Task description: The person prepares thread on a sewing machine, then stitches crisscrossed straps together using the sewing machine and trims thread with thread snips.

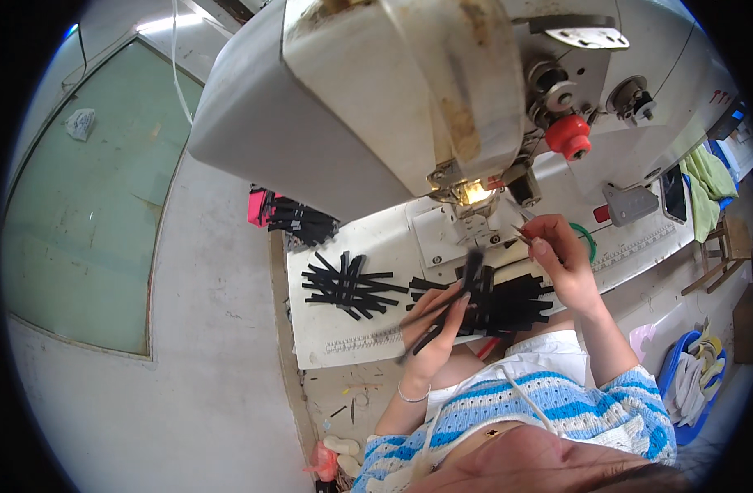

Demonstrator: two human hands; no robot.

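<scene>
My left hand (439,338) is closed round black fabric strips (473,269), which are blurred and stick out above and below the fingers. In my right hand (564,261) a small pointed metal tool (521,233) is pinched, its tip toward the left; tweezers or snips, I cannot tell. Both hands are in front of a white sewing machine (344,107), whose lit needle area (475,194) is just beyond them. Under and between the hands lies a heap of black strips (520,306). Farther left on the white table (317,338) is a crisscrossed pile of strips (352,287).
A pink box (258,205) with more black strips stands past the table's left edge. At the right are a green ring (588,243), a phone (674,195) and light-green cloth (705,182). A blue basket (665,380) and a wooden stool (725,256) stand on the floor.
</scene>
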